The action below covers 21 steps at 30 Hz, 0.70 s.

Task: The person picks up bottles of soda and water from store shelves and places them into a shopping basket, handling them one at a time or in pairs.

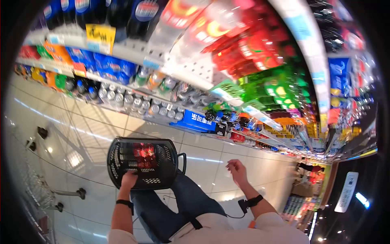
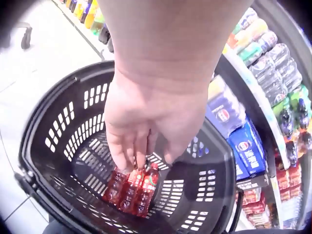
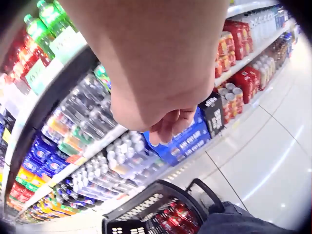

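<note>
A black shopping basket (image 1: 160, 179) with slotted walls stands in front of the person's legs. Inside lie red drink bottles (image 2: 130, 192), side by side on its floor. My left hand (image 2: 151, 122) hangs over the basket with its fingers pointing loosely down. In the left wrist view its fingertips overlap the tops of the bottles. Out to the right, my right hand (image 1: 237, 171) is in the air, facing the shelves. Its fingers (image 3: 170, 127) are loosely curled with nothing in them.
Shelves of bottles and cans run along the far side, with a blue carton (image 1: 196, 121) at the bottom. The basket's handle (image 1: 183, 163) sticks out to its right. A wheeled metal cart (image 1: 38, 191) stands on the tiled floor at left.
</note>
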Tool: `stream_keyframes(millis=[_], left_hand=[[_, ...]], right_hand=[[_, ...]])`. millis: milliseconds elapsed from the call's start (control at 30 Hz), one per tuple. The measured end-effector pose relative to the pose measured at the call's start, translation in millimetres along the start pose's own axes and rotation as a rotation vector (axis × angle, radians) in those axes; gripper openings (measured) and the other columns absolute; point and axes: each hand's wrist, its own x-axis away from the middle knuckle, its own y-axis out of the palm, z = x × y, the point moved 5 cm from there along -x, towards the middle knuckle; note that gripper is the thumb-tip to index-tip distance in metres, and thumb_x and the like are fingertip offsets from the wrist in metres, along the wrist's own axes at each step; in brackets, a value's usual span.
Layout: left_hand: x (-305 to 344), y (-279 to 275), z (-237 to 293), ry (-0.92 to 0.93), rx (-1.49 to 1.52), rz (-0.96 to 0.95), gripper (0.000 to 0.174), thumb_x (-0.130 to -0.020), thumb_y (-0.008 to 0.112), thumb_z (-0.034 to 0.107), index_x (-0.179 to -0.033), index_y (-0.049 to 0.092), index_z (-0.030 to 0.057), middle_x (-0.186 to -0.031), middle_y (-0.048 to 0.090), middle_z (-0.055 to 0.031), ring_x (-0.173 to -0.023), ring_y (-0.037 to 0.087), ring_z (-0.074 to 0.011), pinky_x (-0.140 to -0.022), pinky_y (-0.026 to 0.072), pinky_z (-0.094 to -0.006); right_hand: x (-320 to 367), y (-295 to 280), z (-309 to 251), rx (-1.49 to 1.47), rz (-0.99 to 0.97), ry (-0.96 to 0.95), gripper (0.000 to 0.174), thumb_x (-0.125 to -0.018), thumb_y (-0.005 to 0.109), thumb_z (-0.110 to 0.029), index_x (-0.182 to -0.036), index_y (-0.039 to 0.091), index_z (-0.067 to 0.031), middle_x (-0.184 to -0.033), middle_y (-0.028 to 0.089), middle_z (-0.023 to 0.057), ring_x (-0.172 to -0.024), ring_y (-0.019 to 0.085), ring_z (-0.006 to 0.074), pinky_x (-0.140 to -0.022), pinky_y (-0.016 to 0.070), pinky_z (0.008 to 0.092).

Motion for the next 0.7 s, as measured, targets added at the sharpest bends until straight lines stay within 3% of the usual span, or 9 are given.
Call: stream_keyframes(millis=[133, 200, 267, 300, 333, 400, 533, 600, 700], left_hand=[[68, -50, 21, -0.109, 0.061, 0.143, 0.040, -0.076, 0.064, 0.030, -0.106, 0.067, 0.0037, -0.104, 0.068, -0.0192, -0.101, 0.063, -0.0367, -0.089, 0.0498, -0.0411], [94, -55, 16, -0.154, 0.150, 0.137, 0.041, -0.076, 0.066, 0.029, -0.108, 0.066, 0.0027, -0.100, 0.069, -0.0189, -0.098, 0.065, -0.0352, -0.086, 0.0507, -0.0396], [102, -38, -23, -0.144, 0.328, 0.155, 0.041, -0.077, 0.068, 0.027, -0.108, 0.065, 0.0013, -0.095, 0.070, -0.0169, -0.091, 0.067, -0.0304, -0.081, 0.0519, -0.0368], [150, -71, 30, -0.177, 0.293, 0.163, 0.038, -0.078, 0.069, 0.025, -0.107, 0.064, 0.0000, -0.088, 0.070, -0.0133, -0.081, 0.068, -0.0244, -0.074, 0.0524, -0.0346], [156, -65, 15, -0.162, 0.346, 0.167, 0.035, -0.079, 0.068, 0.023, -0.105, 0.064, 0.0001, -0.086, 0.069, -0.0115, -0.075, 0.068, -0.0208, -0.070, 0.0528, -0.0335], [187, -69, 19, -0.138, 0.412, 0.153, 0.039, -0.080, 0.067, 0.016, -0.114, 0.059, -0.0015, -0.082, 0.067, -0.0108, -0.066, 0.064, -0.0175, -0.056, 0.0501, -0.0304], [252, -84, 32, -0.207, 0.390, 0.162, 0.040, -0.081, 0.068, 0.016, -0.116, 0.059, -0.0015, -0.086, 0.068, -0.0115, -0.065, 0.065, -0.0178, -0.057, 0.0520, -0.0303], [278, -91, 32, -0.230, 0.345, 0.183, 0.043, -0.080, 0.067, 0.019, -0.119, 0.060, 0.0009, -0.086, 0.070, -0.0106, -0.072, 0.068, -0.0178, -0.063, 0.0539, -0.0317], [304, -90, 19, -0.241, 0.492, 0.236, 0.042, -0.083, 0.064, 0.016, -0.119, 0.058, -0.0036, -0.088, 0.070, -0.0117, -0.072, 0.068, -0.0194, -0.061, 0.0528, -0.0304]], right_hand=[[8, -52, -88, 0.292, 0.310, -0.476, 0.019, -0.085, 0.064, -0.005, -0.104, 0.060, -0.0041, -0.094, 0.066, 0.0073, -0.083, 0.062, 0.0134, -0.070, 0.0489, 0.0260], [12, -79, -133, 0.297, 0.452, -0.721, 0.029, -0.080, 0.068, -0.006, -0.108, 0.060, -0.0053, -0.105, 0.064, 0.0109, -0.093, 0.061, 0.0219, -0.080, 0.0491, 0.0325], [32, -101, -203, 0.500, 0.591, -0.948, 0.041, -0.077, 0.072, -0.010, -0.116, 0.058, -0.0055, -0.117, 0.059, 0.0157, -0.107, 0.056, 0.0319, -0.092, 0.0452, 0.0400], [35, -114, -231, 0.481, 0.636, -1.011, 0.046, -0.077, 0.073, -0.012, -0.119, 0.055, -0.0047, -0.120, 0.057, 0.0172, -0.111, 0.053, 0.0342, -0.096, 0.0424, 0.0420], [39, -125, -254, 0.462, 0.680, -1.071, 0.051, -0.078, 0.073, -0.015, -0.123, 0.053, -0.0040, -0.123, 0.055, 0.0188, -0.116, 0.050, 0.0366, -0.100, 0.0396, 0.0441], [46, -144, -295, 0.515, 0.732, -1.107, 0.058, -0.077, 0.075, -0.020, -0.127, 0.050, -0.0018, -0.128, 0.052, 0.0200, -0.120, 0.047, 0.0378, -0.102, 0.0377, 0.0459], [36, -159, -324, 0.624, 0.766, -1.139, 0.065, -0.077, 0.075, -0.031, -0.130, 0.049, -0.0030, -0.130, 0.050, 0.0203, -0.121, 0.046, 0.0381, -0.103, 0.0360, 0.0467], [32, -157, -321, 0.652, 0.791, -1.115, 0.067, -0.078, 0.073, -0.039, -0.131, 0.049, -0.0038, -0.131, 0.049, 0.0197, -0.122, 0.045, 0.0379, -0.103, 0.0351, 0.0480], [20, -160, -317, 0.711, 0.882, -1.045, 0.071, -0.079, 0.070, -0.047, -0.132, 0.049, -0.0048, -0.132, 0.048, 0.0182, -0.124, 0.042, 0.0379, -0.105, 0.0324, 0.0501]])
